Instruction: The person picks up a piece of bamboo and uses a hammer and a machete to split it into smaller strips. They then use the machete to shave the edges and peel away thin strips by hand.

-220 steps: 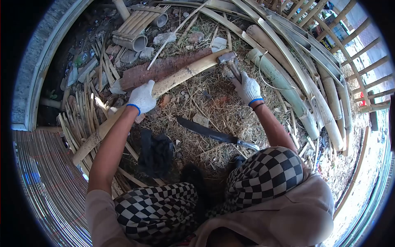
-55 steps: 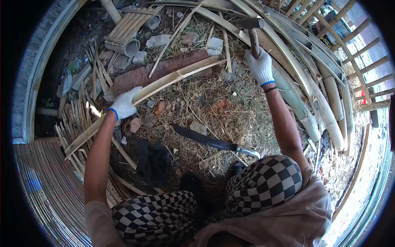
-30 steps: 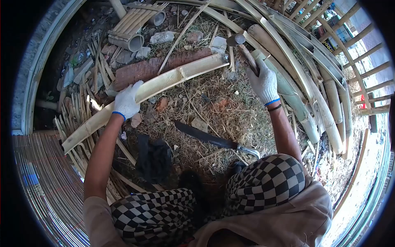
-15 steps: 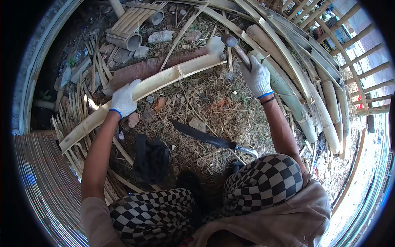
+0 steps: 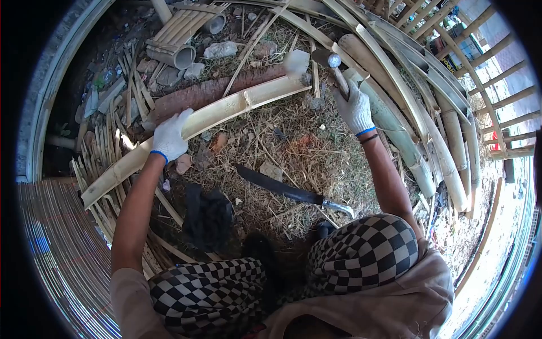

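A split bamboo length (image 5: 220, 110) lies across the view with its hollow face up, over a reddish-brown log (image 5: 192, 96). My left hand (image 5: 171, 135), in a white glove, is closed on its middle-left part. My right hand (image 5: 355, 107), gloved too, grips the handle of a hammer (image 5: 334, 61), its head raised just right of the bamboo's far end. A machete (image 5: 282, 189) with a dark blade lies on the straw-covered ground between my arms.
Split bamboo poles (image 5: 389, 113) are piled along the right. Thin bamboo strips (image 5: 113, 169) lie at the left, and a dark cloth (image 5: 208, 217) near my knees. Stones (image 5: 220, 50) and a bamboo rack (image 5: 183, 28) stand at the back.
The hammer head has turned and shifted slightly right, now showing its shiny round face. My left hand and the bamboo have stayed in place.
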{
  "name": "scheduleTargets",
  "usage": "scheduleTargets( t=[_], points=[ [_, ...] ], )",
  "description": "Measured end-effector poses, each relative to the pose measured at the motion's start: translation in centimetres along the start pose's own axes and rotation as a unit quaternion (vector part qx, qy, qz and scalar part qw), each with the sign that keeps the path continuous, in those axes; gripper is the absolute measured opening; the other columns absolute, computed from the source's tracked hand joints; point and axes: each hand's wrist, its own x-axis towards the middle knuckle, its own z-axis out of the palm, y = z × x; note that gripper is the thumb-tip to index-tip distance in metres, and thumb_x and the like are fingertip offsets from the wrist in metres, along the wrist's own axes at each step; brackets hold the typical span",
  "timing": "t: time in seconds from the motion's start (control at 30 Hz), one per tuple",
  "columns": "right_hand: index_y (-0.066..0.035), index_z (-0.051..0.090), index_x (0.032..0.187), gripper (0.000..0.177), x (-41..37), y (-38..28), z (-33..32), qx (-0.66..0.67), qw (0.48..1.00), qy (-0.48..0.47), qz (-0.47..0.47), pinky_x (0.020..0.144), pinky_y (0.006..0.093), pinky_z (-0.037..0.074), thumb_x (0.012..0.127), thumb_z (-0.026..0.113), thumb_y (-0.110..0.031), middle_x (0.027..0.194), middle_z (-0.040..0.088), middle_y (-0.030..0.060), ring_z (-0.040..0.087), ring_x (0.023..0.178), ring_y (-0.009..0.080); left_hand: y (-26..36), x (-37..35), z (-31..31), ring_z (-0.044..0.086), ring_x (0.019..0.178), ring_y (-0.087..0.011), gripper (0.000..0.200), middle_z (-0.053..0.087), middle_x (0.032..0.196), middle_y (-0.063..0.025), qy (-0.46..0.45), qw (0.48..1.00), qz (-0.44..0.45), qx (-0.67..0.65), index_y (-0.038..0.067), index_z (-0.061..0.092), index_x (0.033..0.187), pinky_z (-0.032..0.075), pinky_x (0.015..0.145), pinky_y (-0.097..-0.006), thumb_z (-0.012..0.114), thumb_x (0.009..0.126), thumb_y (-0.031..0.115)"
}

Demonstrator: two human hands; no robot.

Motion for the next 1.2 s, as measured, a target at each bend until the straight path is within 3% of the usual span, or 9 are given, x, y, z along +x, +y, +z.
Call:
scheduleTargets(
  t=[0.1,0.27,0.3,0.37,0.5,0.6,0.83,0.97,1.2],
  points=[
    [-0.003,0.064,0.108,0.036,-0.7,1.5,2.1,-0.143,0.981,-0.131,0.004,0.073,0.0544,0.053,0.095,0.070,-0.037,0.087,0.072,0.0264,0.071,0.085,0.0470,0.7,0.0,-0.1,0.064,0.111,-0.0441,0.077,0.066,0.118,-0.0208,0.006,0.999,0.001,0.032,0.014,0.050,0.146,0.052,0.096,-0.0524,0.071,0.073,0.003],
    [0.002,0.068,0.104,0.047,-2.0,0.0,-1.9,0.040,0.970,-0.176,0.164,0.077,0.0472,0.054,0.093,0.068,-0.044,0.086,0.072,0.0245,0.073,0.082,0.0382,1.6,-1.2,0.1,0.065,0.104,-0.0394,0.076,0.064,0.112,-0.0176,0.026,0.996,0.016,0.079,0.013,0.051,0.143,0.051,0.091,-0.0509,0.082,0.075,0.020],
    [0.002,0.068,0.103,0.046,-2.6,0.3,-2.6,0.054,0.965,-0.182,0.179,0.077,0.0470,0.054,0.094,0.068,-0.044,0.087,0.072,0.0245,0.073,0.083,0.0381,1.1,-1.4,0.5,0.065,0.104,-0.0362,0.083,0.064,0.111,-0.0156,0.040,0.993,0.014,0.109,0.012,0.051,0.143,0.050,0.091,-0.0489,0.088,0.073,0.037],
    [0.000,0.069,0.105,0.047,-3.5,0.9,-4.0,0.044,0.949,-0.228,0.213,0.078,0.0488,0.054,0.093,0.069,-0.045,0.088,0.073,0.0240,0.073,0.087,0.0407,1.1,-1.9,-1.0,0.064,0.105,-0.0360,0.088,0.064,0.112,-0.0150,0.049,0.992,0.010,0.115,0.011,0.051,0.143,0.049,0.092,-0.0485,0.089,0.072,0.045],
    [-0.004,0.067,0.113,0.047,-5.0,2.2,-4.5,-0.228,0.946,-0.226,0.056,0.084,0.0543,0.055,0.091,0.072,-0.045,0.098,0.074,0.0247,0.071,0.096,0.0458,-0.6,-3.2,-2.6,0.062,0.106,-0.0356,0.096,0.064,0.115,-0.0146,0.109,0.984,0.012,0.142,0.007,0.053,0.139,0.047,0.094,-0.0481,0.089,0.066,0.058],
    [-0.004,0.065,0.115,0.047,-3.3,-2.6,-7.0,-0.156,0.980,-0.103,-0.068,0.085,0.0532,0.055,0.091,0.072,-0.044,0.103,0.073,0.0249,0.071,0.098,0.0450,-2.2,-3.8,-4.5,0.062,0.109,-0.0352,0.091,0.063,0.115,-0.0140,0.106,0.982,-0.024,0.154,0.007,0.057,0.133,0.045,0.095,-0.0480,0.089,0.065,0.058],
    [-0.003,0.058,0.137,0.071,8.2,-13.8,-6.4,-0.149,0.910,-0.269,-0.278,0.099,0.0477,0.054,0.080,0.084,-0.036,0.131,0.068,0.0225,0.068,0.117,0.0395,-3.8,-6.4,-5.8,0.061,0.108,-0.0316,0.078,0.061,0.110,-0.0102,0.121,0.974,-0.075,0.178,0.010,0.063,0.125,0.045,0.092,-0.0464,0.093,0.065,0.049],
    [-0.007,0.056,0.143,0.094,9.6,-13.0,-1.0,-0.147,0.875,-0.371,-0.273,0.105,0.0470,0.052,0.063,0.096,-0.037,0.130,0.068,0.0220,0.065,0.123,0.0386,-5.0,-7.9,-4.9,0.061,0.107,-0.0315,0.074,0.061,0.109,-0.0095,0.140,0.970,-0.080,0.184,0.012,0.063,0.124,0.046,0.091,-0.0467,0.093,0.065,0.046],
    [-0.004,0.062,0.127,0.066,3.9,-11.7,3.0,-0.036,0.885,-0.369,-0.280,0.098,0.0457,0.053,0.076,0.090,-0.037,0.123,0.070,0.0209,0.068,0.116,0.0378,-6.7,-10.3,-2.8,0.061,0.106,-0.0317,0.061,0.061,0.107,-0.0090,0.155,0.971,-0.062,0.173,0.015,0.064,0.120,0.046,0.090,-0.0475,0.090,0.069,0.038]
  ],
)
